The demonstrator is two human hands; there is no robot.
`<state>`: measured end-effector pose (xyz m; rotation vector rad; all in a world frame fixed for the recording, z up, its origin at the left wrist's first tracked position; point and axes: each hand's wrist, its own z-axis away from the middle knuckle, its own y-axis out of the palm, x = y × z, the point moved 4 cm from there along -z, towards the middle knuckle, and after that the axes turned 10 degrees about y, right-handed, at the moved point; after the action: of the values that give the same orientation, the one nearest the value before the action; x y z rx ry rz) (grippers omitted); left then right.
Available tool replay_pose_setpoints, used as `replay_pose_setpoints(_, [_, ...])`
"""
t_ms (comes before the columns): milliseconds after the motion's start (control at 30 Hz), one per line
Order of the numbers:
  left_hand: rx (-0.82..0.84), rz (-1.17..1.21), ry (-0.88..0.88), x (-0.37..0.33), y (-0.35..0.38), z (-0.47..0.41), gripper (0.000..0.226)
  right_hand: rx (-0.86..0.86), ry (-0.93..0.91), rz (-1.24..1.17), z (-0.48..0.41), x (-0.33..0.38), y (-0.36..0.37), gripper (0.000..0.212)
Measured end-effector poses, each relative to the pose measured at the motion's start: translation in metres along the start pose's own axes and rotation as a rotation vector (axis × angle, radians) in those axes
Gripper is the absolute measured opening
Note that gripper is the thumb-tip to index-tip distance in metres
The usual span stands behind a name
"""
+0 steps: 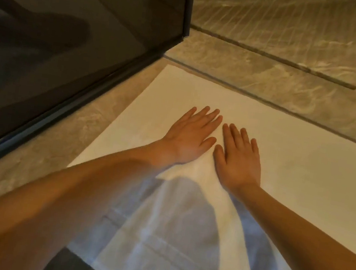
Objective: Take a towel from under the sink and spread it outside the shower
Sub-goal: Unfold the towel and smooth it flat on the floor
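A white towel (292,174) lies flat on the marble floor beside the dark glass shower panel (71,39). My left hand (191,136) rests palm down on the towel near its middle, fingers together and straight. My right hand (239,157) lies flat just to its right, thumbs almost touching. Neither hand grips the cloth. A shadow from my head and body falls over the towel's near part, where woven bands show.
The black frame of the shower panel (188,8) ends at a corner at the towel's far left. A dark floor groove (275,57) runs across the marble floor (280,16) beyond the towel. A dark patch (67,265) sits at the towel's near edge.
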<state>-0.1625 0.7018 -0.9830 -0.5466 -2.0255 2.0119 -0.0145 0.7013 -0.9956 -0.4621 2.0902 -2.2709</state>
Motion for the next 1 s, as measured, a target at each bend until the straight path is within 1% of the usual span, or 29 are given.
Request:
replay_pose_setpoints(67, [0.090, -0.079, 0.166, 0.014, 0.008, -0.007, 0.063, -0.004, -0.004, 0.004, -0.001, -0.001, 0.000, 0.061])
replay_pose_setpoints(100, [0.122, -0.086, 0.221, 0.021, 0.011, -0.006, 0.065, 0.001, -0.006, 0.009, -0.002, -0.001, 0.001, 0.061])
replay_pose_setpoints(333, [0.230, 0.040, 0.327, 0.041, 0.014, -0.003, 0.069, 0.084, 0.055, 0.056, 0.002, 0.007, -0.001, 0.063])
replay_pose_setpoints(433, [0.157, 0.095, 0.356, 0.056, 0.005, 0.001, 0.067, 0.100, 0.069, 0.039, -0.003, 0.019, -0.001, 0.063])
replay_pose_setpoints(500, [0.090, 0.104, 0.348, 0.061, 0.003, 0.003, 0.066, 0.089, 0.061, 0.032, -0.005, 0.022, 0.001, 0.063])
replay_pose_setpoints(567, [0.057, 0.096, 0.354, 0.060, 0.003, 0.000, 0.066, 0.084, 0.054, 0.034, -0.006, 0.018, 0.001, 0.062])
replay_pose_setpoints(667, [0.043, 0.111, 0.305, 0.067, 0.007, 0.001, 0.063, 0.076, 0.058, 0.040, -0.004, 0.017, 0.003, 0.062])
replay_pose_setpoints(767, [0.025, 0.153, 0.130, 0.114, 0.004, -0.007, 0.061, 0.071, 0.068, 0.012, -0.005, 0.019, 0.003, 0.062])
replay_pose_setpoints(833, [0.034, 0.107, 0.003, 0.148, 0.001, -0.014, 0.061, 0.065, 0.065, 0.019, -0.005, 0.017, 0.002, 0.062])
replay_pose_setpoints(900, [0.036, 0.091, -0.086, 0.169, 0.001, -0.014, 0.061, 0.067, 0.069, 0.027, -0.006, 0.018, 0.003, 0.062])
replay_pose_setpoints(1000, [0.020, 0.112, -0.092, 0.169, 0.002, -0.010, 0.063, 0.084, 0.075, 0.031, -0.007, 0.020, 0.001, 0.063])
